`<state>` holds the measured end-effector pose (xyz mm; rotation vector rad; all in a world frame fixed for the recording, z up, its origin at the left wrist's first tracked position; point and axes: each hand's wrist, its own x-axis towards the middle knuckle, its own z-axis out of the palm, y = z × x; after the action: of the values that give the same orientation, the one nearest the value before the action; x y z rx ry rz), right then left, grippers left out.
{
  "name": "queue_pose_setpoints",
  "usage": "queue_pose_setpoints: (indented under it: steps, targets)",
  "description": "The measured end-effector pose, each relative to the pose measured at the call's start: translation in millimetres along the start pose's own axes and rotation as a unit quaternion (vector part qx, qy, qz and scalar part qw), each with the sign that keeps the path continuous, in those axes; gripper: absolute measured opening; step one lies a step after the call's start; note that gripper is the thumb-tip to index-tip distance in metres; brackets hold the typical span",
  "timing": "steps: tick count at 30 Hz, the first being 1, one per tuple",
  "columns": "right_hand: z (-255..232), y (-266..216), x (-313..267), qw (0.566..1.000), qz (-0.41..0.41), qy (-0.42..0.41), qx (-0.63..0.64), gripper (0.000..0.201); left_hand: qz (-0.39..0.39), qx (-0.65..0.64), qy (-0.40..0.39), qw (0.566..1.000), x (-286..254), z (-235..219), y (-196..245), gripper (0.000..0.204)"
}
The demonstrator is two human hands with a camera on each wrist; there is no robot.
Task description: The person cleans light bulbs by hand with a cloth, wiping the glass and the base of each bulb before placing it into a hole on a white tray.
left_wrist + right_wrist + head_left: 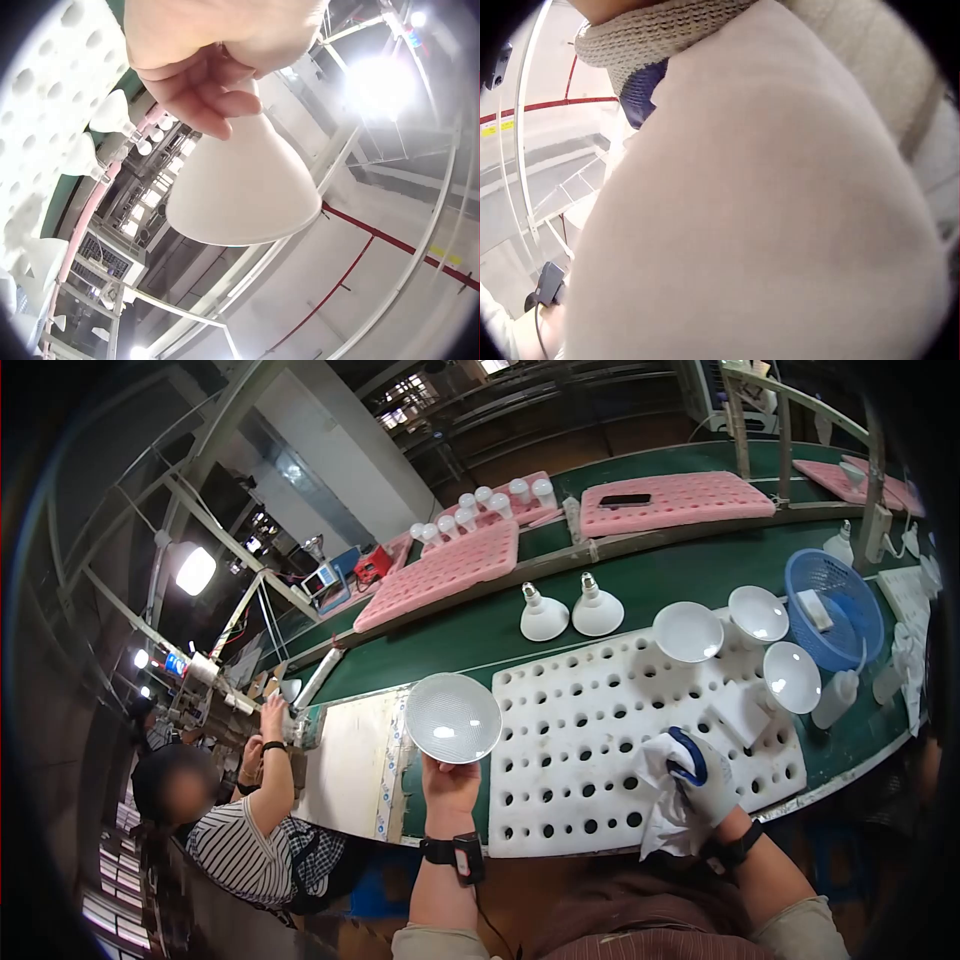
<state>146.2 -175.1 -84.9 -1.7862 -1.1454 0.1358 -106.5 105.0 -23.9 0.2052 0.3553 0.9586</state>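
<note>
My bare left hand (450, 792) holds a white reflector light bulb (453, 715), its broad frosted face turned up toward the head camera. In the left wrist view the fingers (196, 111) curl round the narrow neck of the bulb (244, 191); its screw base is hidden in the hand. My right hand (708, 790), in a pale knitted glove with a blue cuff, grips a bunched white cloth (662, 828) over the near edge of a white foam tray (530, 846). That cloth (765, 210) fills most of the right wrist view and covers the fingers.
Three reflector bulbs (688, 632) sit face up at the tray's far right. Two more (543, 618) stand base up on the green table (450, 645). A blue basket (798, 585) stands at right. Pink foam trays (680, 510) line the back. Another person (245, 840) works at left.
</note>
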Motion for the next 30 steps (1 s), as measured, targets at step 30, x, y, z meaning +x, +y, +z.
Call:
queue_pose_setpoints:
  steps: [30]
  targets:
    - [-9,-3,-3,0.997,0.06,-0.036,0.037,0.048,-0.118,-0.114,0.06,0.985,37,54,-119,0.008]
